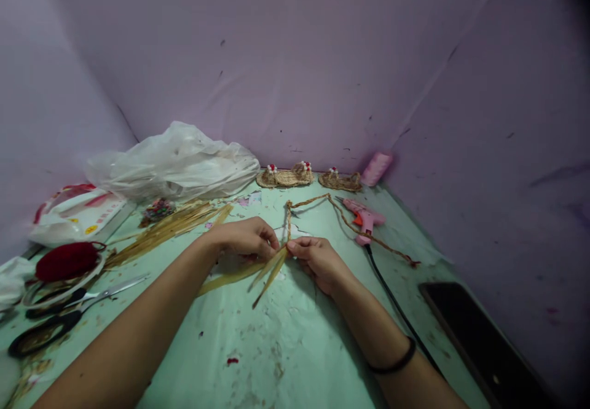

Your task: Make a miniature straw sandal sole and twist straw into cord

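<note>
A thin braid of dried plant fibre [310,202] runs up from between my hands, bends at the back and trails right over a pink glue gun [367,219]. Where the braiding ends, my right hand [319,262] pinches it between thumb and fingers. My left hand [249,238] is closed close beside it, its fingertips on the flat yellowish strands [271,272]. Those loose strands fan out below and to the left of the pinch. Part of the left fingers' grip is hidden behind the hand itself.
Left lie scissors [87,301], red yarn [69,261], a bundle of dry strands [161,230] and a white plastic bag [179,163]. Small woven sandals [288,178] with beads stand at the back wall. A dark phone [474,329] and the glue gun's black cord [391,298] are right.
</note>
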`<state>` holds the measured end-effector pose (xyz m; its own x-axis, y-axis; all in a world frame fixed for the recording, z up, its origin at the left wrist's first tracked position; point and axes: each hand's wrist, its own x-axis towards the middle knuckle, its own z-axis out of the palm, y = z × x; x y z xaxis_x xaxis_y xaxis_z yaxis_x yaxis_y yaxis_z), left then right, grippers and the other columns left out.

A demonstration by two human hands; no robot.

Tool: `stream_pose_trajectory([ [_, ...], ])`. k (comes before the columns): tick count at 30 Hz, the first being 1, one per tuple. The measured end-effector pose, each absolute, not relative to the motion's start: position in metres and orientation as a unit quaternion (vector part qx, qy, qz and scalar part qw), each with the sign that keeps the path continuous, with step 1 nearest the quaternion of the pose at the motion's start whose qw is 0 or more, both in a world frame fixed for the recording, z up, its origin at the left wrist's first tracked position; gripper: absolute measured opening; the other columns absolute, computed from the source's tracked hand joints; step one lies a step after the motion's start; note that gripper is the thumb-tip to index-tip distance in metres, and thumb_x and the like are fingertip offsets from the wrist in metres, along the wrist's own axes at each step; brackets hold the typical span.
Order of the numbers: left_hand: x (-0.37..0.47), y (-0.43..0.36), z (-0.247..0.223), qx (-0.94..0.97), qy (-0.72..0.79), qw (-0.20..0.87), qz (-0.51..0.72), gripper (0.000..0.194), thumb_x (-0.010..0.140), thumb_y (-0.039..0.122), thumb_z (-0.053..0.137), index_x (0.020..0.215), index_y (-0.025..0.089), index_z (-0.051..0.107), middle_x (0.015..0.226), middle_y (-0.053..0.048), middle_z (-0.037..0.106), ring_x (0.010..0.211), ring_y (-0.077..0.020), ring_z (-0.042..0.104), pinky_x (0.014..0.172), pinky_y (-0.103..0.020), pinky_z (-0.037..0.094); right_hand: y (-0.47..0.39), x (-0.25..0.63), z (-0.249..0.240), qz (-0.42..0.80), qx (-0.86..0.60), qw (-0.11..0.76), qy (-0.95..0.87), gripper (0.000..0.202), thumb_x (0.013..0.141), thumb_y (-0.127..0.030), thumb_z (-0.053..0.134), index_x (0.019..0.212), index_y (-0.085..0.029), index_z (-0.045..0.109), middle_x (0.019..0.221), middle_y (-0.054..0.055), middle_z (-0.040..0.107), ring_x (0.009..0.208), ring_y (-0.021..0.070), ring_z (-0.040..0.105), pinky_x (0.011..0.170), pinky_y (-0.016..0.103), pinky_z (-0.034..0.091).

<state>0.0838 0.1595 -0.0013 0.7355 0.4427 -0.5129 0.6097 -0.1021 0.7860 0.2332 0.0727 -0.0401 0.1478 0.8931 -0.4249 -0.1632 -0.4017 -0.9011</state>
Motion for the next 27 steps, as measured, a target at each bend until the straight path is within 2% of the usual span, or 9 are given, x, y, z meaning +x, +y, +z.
stream_pose_trajectory([
  [4, 0.089, 0.156, -0.007, 0.754, 0.337, 0.559, -0.072, 0.019, 0.062, 0.035, 0.055, 0.061, 0.017, 0.057, 0.043, 0.005, 0.041, 0.039, -0.0079, 0.038, 0.040, -0.020, 0.025, 0.073, 0.233, -0.040, 0.580, -0.604, 0.463, -0.291, 0.015, 0.060, -0.025, 0.063, 0.060, -0.012, 0.057, 0.034, -0.009, 0.034, 0.030, 0.0012, 0.017, 0.036, 0.023, 0.004],
  [9, 0.094, 0.150, -0.004, 0.781, 0.360, 0.507, -0.054, 0.021, 0.059, 0.028, 0.054, 0.043, 0.016, 0.048, 0.038, 0.004, 0.039, 0.038, -0.0077, 0.035, 0.042, -0.021, 0.026, 0.073, 0.232, -0.041, 0.567, -0.605, 0.478, -0.292, 0.015, 0.058, -0.026, 0.064, 0.060, -0.011, 0.060, 0.034, -0.009, 0.035, 0.032, 0.0014, 0.018, 0.037, 0.022, 0.007],
  [14, 0.099, 0.146, -0.001, 0.774, 0.409, 0.482, -0.026, 0.017, 0.055, 0.020, 0.052, 0.040, 0.015, 0.045, 0.034, 0.004, 0.037, 0.036, -0.0061, 0.030, 0.039, -0.022, 0.020, 0.073, 0.230, -0.043, 0.546, -0.618, 0.475, -0.307, 0.014, 0.058, -0.024, 0.063, 0.061, -0.010, 0.063, 0.035, -0.008, 0.037, 0.035, 0.0024, 0.021, 0.039, 0.022, 0.010],
  [20, 0.103, 0.145, -0.004, 0.692, 0.446, 0.563, -0.071, 0.014, 0.054, 0.020, 0.052, 0.043, 0.015, 0.045, 0.030, 0.005, 0.034, 0.028, -0.0040, 0.021, 0.032, -0.021, 0.012, 0.073, 0.231, -0.044, 0.543, -0.619, 0.468, -0.322, 0.015, 0.057, -0.026, 0.063, 0.058, -0.011, 0.063, 0.034, -0.008, 0.036, 0.036, 0.0028, 0.021, 0.040, 0.022, 0.013],
  [24, 0.106, 0.139, 0.004, 0.668, 0.450, 0.589, -0.060, 0.017, 0.058, 0.025, 0.054, 0.048, 0.012, 0.052, 0.032, 0.002, 0.041, 0.027, -0.0050, 0.030, 0.030, -0.018, 0.017, 0.075, 0.232, -0.045, 0.557, -0.606, 0.479, -0.305, 0.015, 0.053, -0.026, 0.066, 0.056, -0.011, 0.063, 0.040, -0.004, 0.048, 0.039, 0.0044, 0.032, 0.041, 0.021, 0.021],
  [27, 0.107, 0.139, 0.004, 0.629, 0.437, 0.641, -0.052, 0.020, 0.061, 0.027, 0.053, 0.050, 0.010, 0.054, 0.036, -0.002, 0.048, 0.030, -0.0083, 0.040, 0.030, -0.018, 0.027, 0.076, 0.233, -0.048, 0.560, -0.599, 0.485, -0.304, 0.016, 0.053, -0.026, 0.065, 0.058, -0.011, 0.064, 0.045, -0.001, 0.053, 0.042, 0.0061, 0.038, 0.043, 0.021, 0.025],
])
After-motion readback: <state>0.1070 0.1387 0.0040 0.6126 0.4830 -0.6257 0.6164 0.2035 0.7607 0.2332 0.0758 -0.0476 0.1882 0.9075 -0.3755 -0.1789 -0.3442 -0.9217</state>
